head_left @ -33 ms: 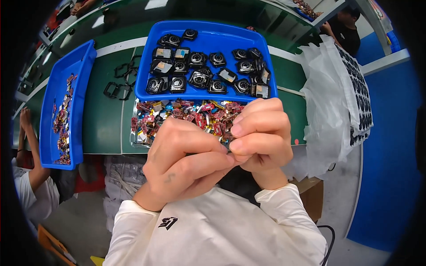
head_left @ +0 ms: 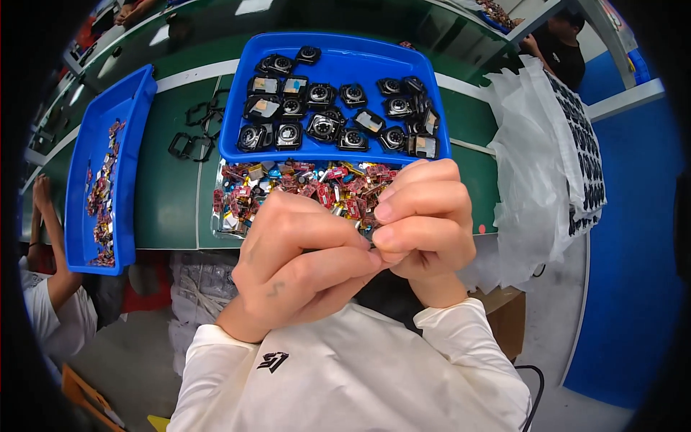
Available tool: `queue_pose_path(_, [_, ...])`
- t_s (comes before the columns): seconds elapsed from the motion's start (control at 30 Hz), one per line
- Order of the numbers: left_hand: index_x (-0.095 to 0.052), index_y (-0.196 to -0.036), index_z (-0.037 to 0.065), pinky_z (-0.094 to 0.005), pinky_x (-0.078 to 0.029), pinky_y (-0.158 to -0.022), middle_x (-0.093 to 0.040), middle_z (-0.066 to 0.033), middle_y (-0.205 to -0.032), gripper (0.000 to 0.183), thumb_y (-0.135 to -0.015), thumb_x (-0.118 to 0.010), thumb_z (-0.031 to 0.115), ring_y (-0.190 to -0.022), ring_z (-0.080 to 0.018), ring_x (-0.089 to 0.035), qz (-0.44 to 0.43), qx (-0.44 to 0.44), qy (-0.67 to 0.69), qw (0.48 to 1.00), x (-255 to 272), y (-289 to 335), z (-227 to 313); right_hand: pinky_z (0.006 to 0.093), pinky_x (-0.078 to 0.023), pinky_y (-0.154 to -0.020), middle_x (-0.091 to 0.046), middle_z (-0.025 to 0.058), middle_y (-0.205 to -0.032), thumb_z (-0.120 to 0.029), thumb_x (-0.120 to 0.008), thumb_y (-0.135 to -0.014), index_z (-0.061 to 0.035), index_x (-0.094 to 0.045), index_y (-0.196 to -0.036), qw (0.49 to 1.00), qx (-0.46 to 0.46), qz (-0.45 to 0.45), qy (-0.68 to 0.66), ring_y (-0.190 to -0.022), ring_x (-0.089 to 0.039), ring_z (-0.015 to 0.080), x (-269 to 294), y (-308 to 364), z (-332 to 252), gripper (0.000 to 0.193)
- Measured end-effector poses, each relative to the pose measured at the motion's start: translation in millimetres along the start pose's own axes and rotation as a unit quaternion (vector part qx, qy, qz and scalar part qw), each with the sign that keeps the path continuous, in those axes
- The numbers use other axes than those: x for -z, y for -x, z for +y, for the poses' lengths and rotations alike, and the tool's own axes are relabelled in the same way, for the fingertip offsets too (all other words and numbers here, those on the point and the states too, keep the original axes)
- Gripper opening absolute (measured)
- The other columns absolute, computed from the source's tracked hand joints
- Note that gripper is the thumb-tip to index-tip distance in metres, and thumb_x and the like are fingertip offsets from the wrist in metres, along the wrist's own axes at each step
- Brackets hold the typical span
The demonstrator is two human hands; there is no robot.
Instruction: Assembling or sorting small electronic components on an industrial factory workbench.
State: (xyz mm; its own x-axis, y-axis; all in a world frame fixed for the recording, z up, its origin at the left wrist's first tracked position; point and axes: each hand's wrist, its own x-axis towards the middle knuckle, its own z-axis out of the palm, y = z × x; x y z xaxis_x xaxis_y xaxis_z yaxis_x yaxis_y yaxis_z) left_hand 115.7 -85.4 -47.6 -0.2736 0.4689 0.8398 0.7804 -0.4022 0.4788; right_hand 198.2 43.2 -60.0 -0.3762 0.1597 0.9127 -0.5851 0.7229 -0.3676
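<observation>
My left hand (head_left: 299,255) and my right hand (head_left: 428,219) meet fingertip to fingertip in front of my chest. Both are closed in a pinch; whatever lies between the fingertips is too small and covered to make out. Just beyond them, a clear tray (head_left: 218,225) holds a heap of small red, gold, silver and blue electronic parts (head_left: 306,183), partly hidden by my hands. Behind it stands a large blue tray (head_left: 335,57) with several black watch cases (head_left: 320,95), some showing round sensor backs and others pale flat faces.
Black watch-shaped frames (head_left: 191,146) lie on the green table (head_left: 165,209). At the left stands another blue tray (head_left: 79,180) with small parts. To the right, white plastic sheeting (head_left: 515,165) drapes beside stacked trays of black pieces (head_left: 586,158). A co-worker's arm (head_left: 54,230) shows at far left.
</observation>
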Motion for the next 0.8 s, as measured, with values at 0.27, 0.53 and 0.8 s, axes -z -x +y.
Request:
queue_pose_path(0.27, [-0.058, -0.078, 0.01, -0.0275, -0.04, -0.055, -0.057, -0.002, -0.076, 0.031, -0.061, -0.081, -0.001, -0.064, -0.0169, -0.05, -0.019, 0.027, 0.037, 0.999, 3, 7, -2, 0.0272, -0.042, -0.053, -0.059, 0.0005, -0.075, -0.009, -0.075, -0.065, -0.0095, -0.067, -0.084, 1.0, 0.006, -0.028, -0.002, -0.064, -0.054, 0.0166, 3, 10, -1, 0.021])
queue_pose_path(0.53, [-0.057, -0.068, 0.007, -0.0266, -0.035, -0.052, -0.057, -0.0024, -0.063, 0.028, -0.057, -0.083, 0.005, -0.058, -0.016, -0.052, -0.096, 0.113, 0.126, 0.981, 28, 42, -13, 0.0265, -0.04, -0.043, -0.06, 0.0055, -0.066, -0.011, -0.076, -0.07, -0.003, -0.063, -0.096, 0.973, -0.146, -0.137, -0.116, -0.051, -0.055, 0.0171, -16, 44, -5, 0.03])
queue_pose_path(0.8, [-0.061, -0.068, 0.003, -0.027, -0.038, -0.056, -0.058, -0.0038, -0.065, 0.014, -0.065, -0.075, 0.002, -0.061, -0.0164, -0.051, -0.044, 0.204, -0.123, 0.97, 50, 37, -44, 0.0296, -0.034, -0.035, -0.05, 0.0038, -0.055, 0.009, -0.048, -0.059, 0.001, -0.059, -0.079, 0.967, -0.12, -0.15, -0.168, -0.04, -0.043, 0.0171, -19, 55, -5, 0.024])
